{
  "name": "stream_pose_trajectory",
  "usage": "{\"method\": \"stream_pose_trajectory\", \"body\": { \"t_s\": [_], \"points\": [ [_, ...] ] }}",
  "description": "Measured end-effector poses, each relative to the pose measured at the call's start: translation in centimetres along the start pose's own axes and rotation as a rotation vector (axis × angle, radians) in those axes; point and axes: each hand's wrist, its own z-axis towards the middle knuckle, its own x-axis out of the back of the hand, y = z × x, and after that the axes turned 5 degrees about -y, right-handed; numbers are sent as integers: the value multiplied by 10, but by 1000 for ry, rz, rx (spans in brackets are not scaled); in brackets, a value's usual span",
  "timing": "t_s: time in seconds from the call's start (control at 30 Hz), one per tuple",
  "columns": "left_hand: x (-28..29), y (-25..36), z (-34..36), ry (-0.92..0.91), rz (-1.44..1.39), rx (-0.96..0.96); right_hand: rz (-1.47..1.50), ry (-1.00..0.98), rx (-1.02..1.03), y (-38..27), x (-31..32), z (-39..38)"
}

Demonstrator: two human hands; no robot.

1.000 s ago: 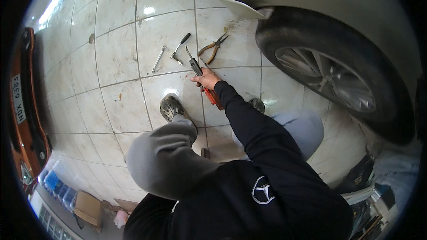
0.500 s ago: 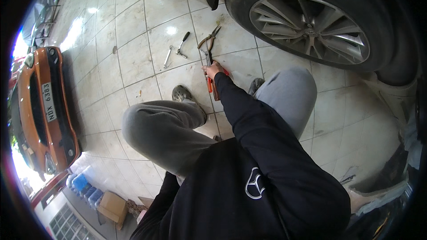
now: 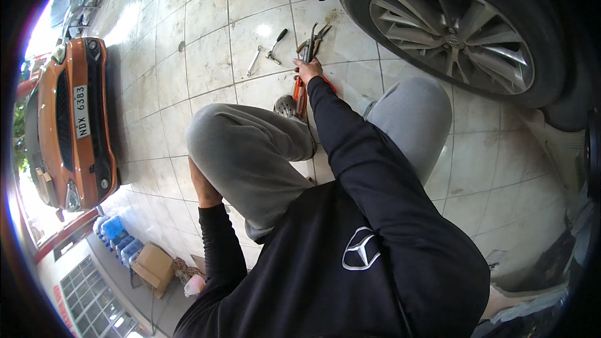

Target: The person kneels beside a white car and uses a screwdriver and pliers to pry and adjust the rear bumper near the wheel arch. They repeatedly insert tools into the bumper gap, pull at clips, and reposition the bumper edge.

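Note:
My right hand (image 3: pixel 309 70) is closed around several tools: a long bent-nose metal tool (image 3: pixel 308 47) and red handles (image 3: pixel 298 97) hanging below the fingers. Just beyond them, pliers (image 3: pixel 320 39) with worn handles lie on the tiles, partly overlapped by the held tools. To their left are a ratchet with a black handle (image 3: pixel 279 40) and a slim silver wrench (image 3: pixel 254 61). My left hand (image 3: pixel 201 178) is low beside my left knee (image 3: pixel 216 131), its fingers hidden behind the leg.
A large car wheel (image 3: pixel 363 12) fills the upper right beside me. An orange car (image 3: pixel 69 122) stands at the left. Blue water bottles (image 3: pixel 117 235) and a cardboard box (image 3: pixel 151 266) are stacked at the lower left. My foot in a clog (image 3: pixel 285 106) is under the tools.
My right hand with the tools has moved a little toward the loose pliers. My left hand and wrist have come into view beside the knee, and the camera's view has shifted.

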Motion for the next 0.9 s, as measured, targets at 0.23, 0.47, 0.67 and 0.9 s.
{"method": "stream_pose_trajectory", "body": {
  "t_s": [0.23, 0.47, 0.67, 0.9],
  "points": [
    [33, -48, 6, 52, 119, 30, -343, 146, 16, 49, 16, 29],
    [13, -101, 53, -46, -116, 389, -859, 247, -12, 38, 59, 48],
    [-53, -98, 135, -170, -252, 649, -1122, 205, -55, -9, 93, 66],
    [-87, -105, 147, -329, -198, 559, -1314, 241, 14, -13, 93, 62]
  ]
}}
